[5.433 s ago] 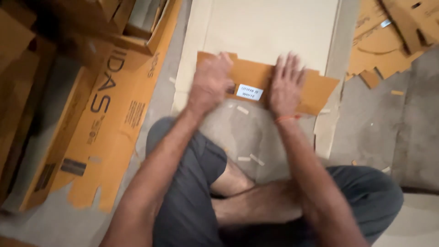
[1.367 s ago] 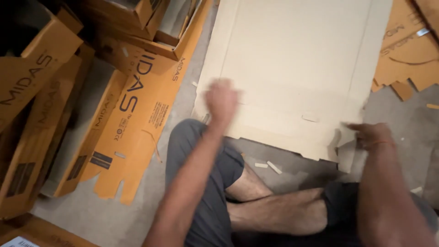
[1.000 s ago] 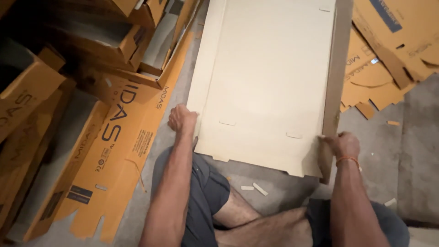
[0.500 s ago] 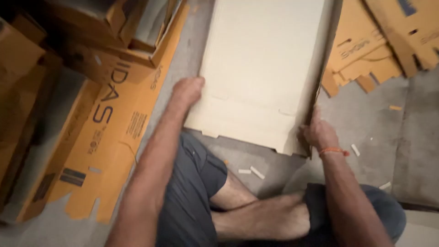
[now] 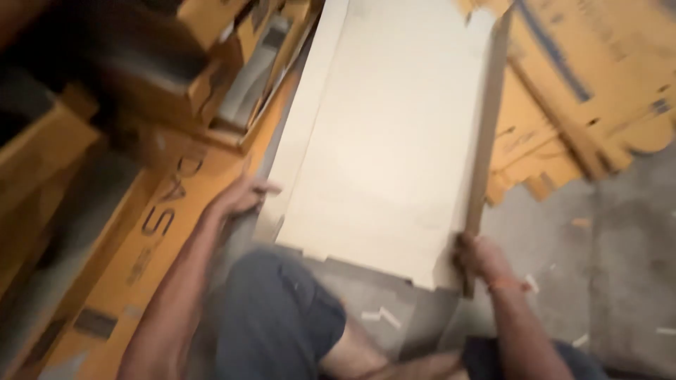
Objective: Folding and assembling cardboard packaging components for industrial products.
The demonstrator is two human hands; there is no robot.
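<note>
Pale cardboard sheet gripped at both side flaps

Pale flat cardboard sheet point(image 5: 394, 141) lies on grey concrete floor point(image 5: 620, 281) ahead of the seated person's knees. Left hand point(image 5: 243, 197) curls on its left flap edge; right hand point(image 5: 479, 257) clasps the raised right flap, apparently folding it upright. Orange printed flattened cartons point(image 5: 584, 91) and stacked boxes point(image 5: 176, 77) crowd round. Blurry frame.

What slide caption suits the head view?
Seated person's left hand and right hand grip a pale cardboard sheet by its sides.

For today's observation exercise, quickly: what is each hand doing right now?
Left hand: closed on the left edge of the pale cardboard sheet.
Right hand: closed on the sheet's folded-up right flap, near its lower corner.
</note>
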